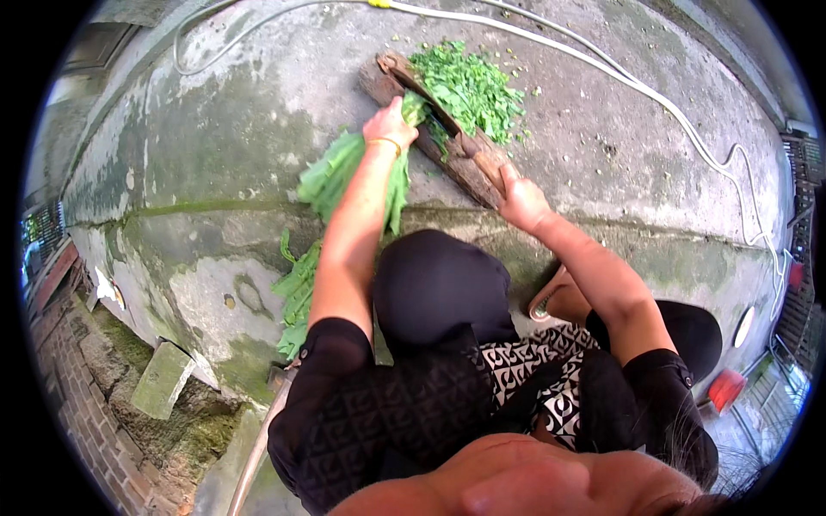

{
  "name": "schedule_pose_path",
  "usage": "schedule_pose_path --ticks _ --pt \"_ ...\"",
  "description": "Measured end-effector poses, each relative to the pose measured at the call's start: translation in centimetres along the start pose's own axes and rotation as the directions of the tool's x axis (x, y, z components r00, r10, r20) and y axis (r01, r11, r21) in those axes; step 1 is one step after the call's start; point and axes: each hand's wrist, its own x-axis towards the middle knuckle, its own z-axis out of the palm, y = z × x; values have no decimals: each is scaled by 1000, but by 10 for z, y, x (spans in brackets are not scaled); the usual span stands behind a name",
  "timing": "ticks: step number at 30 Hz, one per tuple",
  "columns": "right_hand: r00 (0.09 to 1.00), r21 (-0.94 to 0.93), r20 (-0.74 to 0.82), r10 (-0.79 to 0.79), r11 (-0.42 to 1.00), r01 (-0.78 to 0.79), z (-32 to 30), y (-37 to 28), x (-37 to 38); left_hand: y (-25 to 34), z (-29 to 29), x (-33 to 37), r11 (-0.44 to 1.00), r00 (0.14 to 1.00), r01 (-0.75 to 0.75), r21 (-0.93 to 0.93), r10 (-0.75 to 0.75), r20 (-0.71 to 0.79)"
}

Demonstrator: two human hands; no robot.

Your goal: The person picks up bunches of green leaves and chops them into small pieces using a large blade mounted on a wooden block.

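Observation:
My left hand [391,125] is closed round a bunch of large leafy greens [335,172], pressing the stem end against a worn wooden block [456,168]. The broad leaves trail back under my left forearm. Along the block runs a long dark knife [434,107], its far tip by a rusty metal piece on the block's end. My right hand [522,199] wraps round the knife's wooden handle [489,161], low over the block's near end. Beyond the blade lies a heap of chopped greens [469,90], with scraps scattered around it.
More whole leaves [297,297] lie left of my knee, on the lower step. A pale hose [637,82] curves across the concrete [249,112] at the back and right. A wooden pole [258,447] leans at lower left, near a loose stone block [163,380] and a brick surface.

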Motion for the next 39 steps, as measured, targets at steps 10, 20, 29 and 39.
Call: schedule_pose_path --ticks 10,20,29,39 --pt "976 -294 5 -220 932 212 -211 -135 51 11 8 -1 1000 1000 14 -8 -14 15" --pt "998 10 70 6 1000 -6 12 3 9 7 -5 0 1000 998 30 -5 -29 54" --pt "961 -286 39 -275 918 274 -198 -109 33 13 29 -11 996 985 -61 60 70 -160" --pt "998 17 1 -58 998 58 -59 -27 5 23 3 15 997 998 66 31 -66 -14"
